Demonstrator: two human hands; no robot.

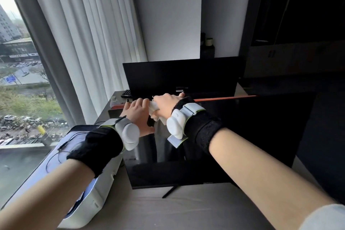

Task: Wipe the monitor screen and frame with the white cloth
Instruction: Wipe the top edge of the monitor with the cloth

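Two hands meet at the top edge of the near monitor, a black screen standing on a pale desk and the landmark for everything else. The right hand is closed around a bunched white cloth, pressing it onto the monitor's upper frame near its left end. The left hand sits just beside it on the same edge, fingers curled over the frame and touching the cloth; whether it actually grips the cloth cannot be told. Both wrists carry black wraps and white sensor units. Left of the monitor lies a white box with thin black cables across it. Beyond the monitor stands a second dark monitor, with a keyboard at its left foot.
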